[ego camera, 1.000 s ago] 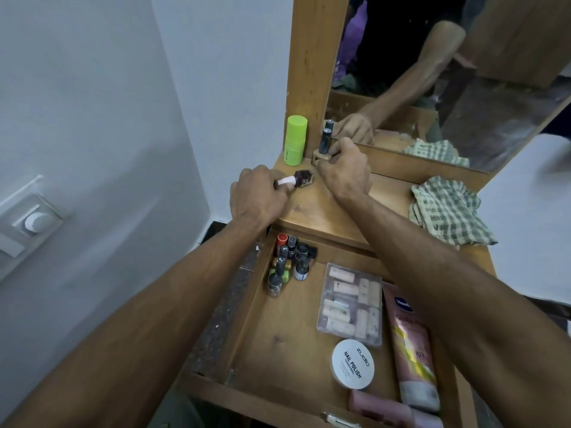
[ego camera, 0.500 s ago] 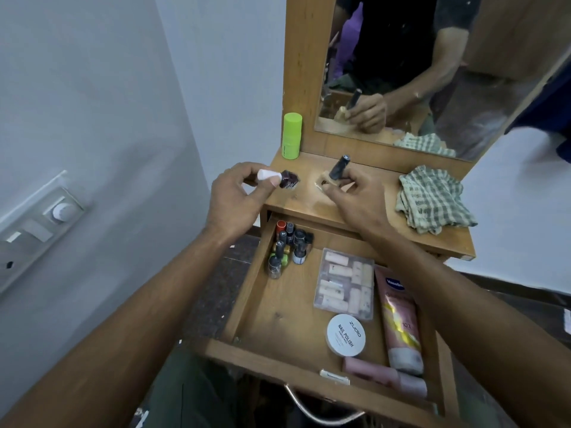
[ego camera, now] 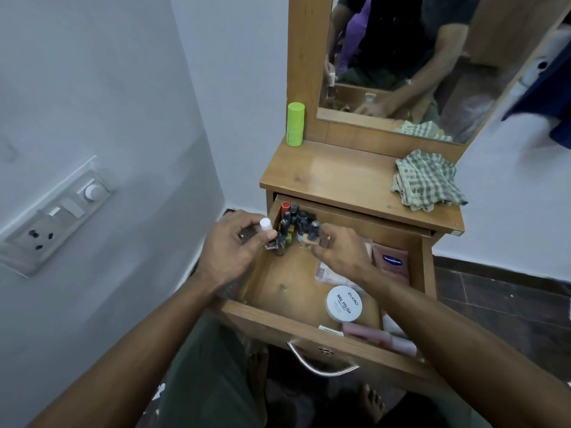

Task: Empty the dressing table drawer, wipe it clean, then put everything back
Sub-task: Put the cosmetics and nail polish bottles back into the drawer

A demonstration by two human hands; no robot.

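Observation:
The wooden drawer [ego camera: 287, 319] stands pulled open below the dressing table top [ego camera: 336, 177]. My left hand [ego camera: 234, 245] holds a white-capped dark nail polish bottle [ego camera: 268, 231] at the drawer's back left corner. My right hand [ego camera: 340, 251] pinches a beige nail polish bottle with a black cap [ego camera: 311, 234] beside a cluster of small bottles [ego camera: 293, 219] standing in that corner. A white round nail polish remover tub [ego camera: 344, 303], a Vaseline tube [ego camera: 391, 264] and pink tubes [ego camera: 380, 336] lie in the drawer. My right forearm partly hides a clear plastic case.
A green cylinder [ego camera: 295, 124] stands at the table top's back left, by the mirror [ego camera: 417, 57]. A checked cloth [ego camera: 428, 180] lies crumpled at the right. A switchboard [ego camera: 58, 214] is on the left wall. A metal handle [ego camera: 321, 364] sticks out from the drawer front.
Both hands came down from the table top into the drawer's back left corner, each carrying its nail polish bottle. The camera view tilted downward.

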